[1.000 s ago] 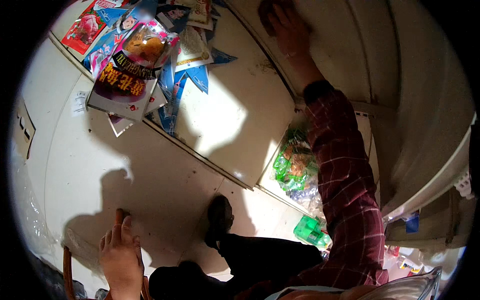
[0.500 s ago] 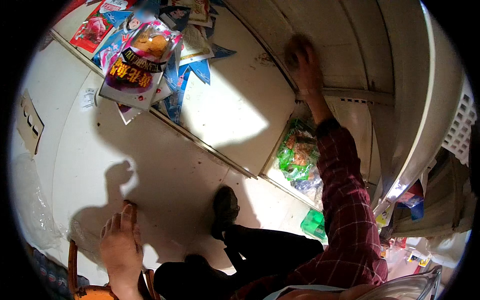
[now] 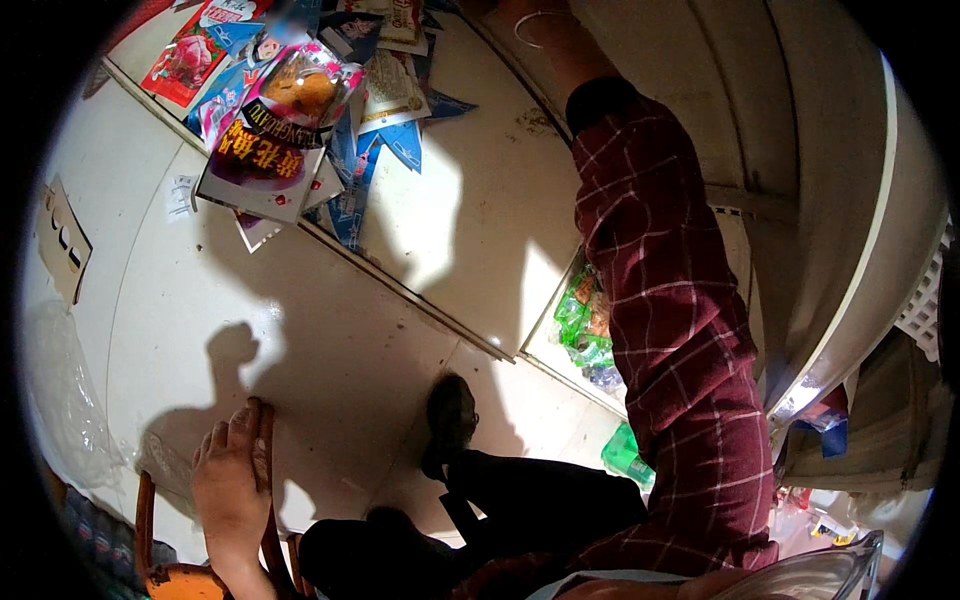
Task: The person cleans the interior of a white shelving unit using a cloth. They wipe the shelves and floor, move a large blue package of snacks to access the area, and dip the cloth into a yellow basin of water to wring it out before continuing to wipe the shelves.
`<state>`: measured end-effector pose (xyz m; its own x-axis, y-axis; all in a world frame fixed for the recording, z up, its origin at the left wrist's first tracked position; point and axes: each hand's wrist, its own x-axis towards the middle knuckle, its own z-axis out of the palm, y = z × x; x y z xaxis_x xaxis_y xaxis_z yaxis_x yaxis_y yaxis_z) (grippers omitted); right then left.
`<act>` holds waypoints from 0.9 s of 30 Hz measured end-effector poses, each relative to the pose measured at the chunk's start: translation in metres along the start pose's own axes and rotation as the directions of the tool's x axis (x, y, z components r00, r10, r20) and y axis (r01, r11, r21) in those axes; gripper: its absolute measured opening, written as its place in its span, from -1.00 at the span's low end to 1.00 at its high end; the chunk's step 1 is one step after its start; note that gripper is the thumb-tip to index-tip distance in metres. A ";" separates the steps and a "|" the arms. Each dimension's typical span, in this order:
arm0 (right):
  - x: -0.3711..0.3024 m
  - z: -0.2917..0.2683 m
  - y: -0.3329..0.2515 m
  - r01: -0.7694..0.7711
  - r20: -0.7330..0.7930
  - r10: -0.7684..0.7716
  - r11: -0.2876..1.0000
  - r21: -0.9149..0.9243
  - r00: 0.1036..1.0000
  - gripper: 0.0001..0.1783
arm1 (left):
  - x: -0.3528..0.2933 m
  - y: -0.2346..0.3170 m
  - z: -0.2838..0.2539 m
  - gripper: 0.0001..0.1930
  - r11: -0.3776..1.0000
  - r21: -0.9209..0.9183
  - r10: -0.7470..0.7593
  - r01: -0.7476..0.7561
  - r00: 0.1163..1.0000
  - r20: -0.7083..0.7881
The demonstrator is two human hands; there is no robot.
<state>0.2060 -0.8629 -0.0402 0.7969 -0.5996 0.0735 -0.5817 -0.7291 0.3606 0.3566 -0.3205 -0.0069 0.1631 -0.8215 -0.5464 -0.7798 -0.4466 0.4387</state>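
Observation:
My left hand (image 3: 230,480) is at the lower left, its fingers curled along the brown upright of an orange-brown chair (image 3: 180,580). My right arm, in a dark red checked sleeve, stretches to the top of the view. Only part of my right hand (image 3: 515,12) shows there, beside the beige panelled surface (image 3: 670,90); a thin bracelet circles the wrist. Its fingers are cut off by the upper edge and lost in shadow. Snack packets lie left of that hand, among them a large purple-and-white one (image 3: 270,150) and a red one (image 3: 185,60).
Green and clear plastic packages (image 3: 585,320) lie in a corner partly behind my right sleeve. A green plastic container (image 3: 627,452) is on the floor. A white perforated basket (image 3: 922,310) stands far right, clear plastic sheeting (image 3: 65,390) far left. A raised edge (image 3: 400,290) borders the white platform.
My right hand has moved up and left along the beige panels, mostly out of view, and the arm has straightened. My left hand stays on the chair, shifted slightly.

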 end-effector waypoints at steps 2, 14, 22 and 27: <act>0.011 -0.008 -0.013 -0.016 0.088 0.002 0.987 0.160 0.996 -0.53 | -0.010 0.000 -0.011 -0.65 0.999 0.016 -0.028 0.029 0.999 -0.019; -0.298 0.055 0.024 -0.294 0.291 0.181 0.863 0.412 0.939 -0.43 | -0.010 0.005 0.002 -0.65 0.993 0.082 0.088 -0.083 0.995 -0.054; -0.189 0.137 -0.041 -0.159 0.015 0.159 0.978 0.136 0.987 -0.46 | -0.003 0.017 -0.007 -0.65 0.996 0.070 0.053 -0.053 0.999 0.002; -0.148 0.093 -0.078 -0.100 -0.204 0.160 0.956 0.277 0.966 -0.45 | 0.001 0.016 0.000 -0.66 0.994 0.058 0.090 -0.089 0.996 -0.006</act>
<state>0.1182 -0.7477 -0.1654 0.7094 -0.6289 0.3181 -0.6809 -0.7280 0.0793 0.3442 -0.3285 0.0002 0.0960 -0.8602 -0.5008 -0.8252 -0.3501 0.4432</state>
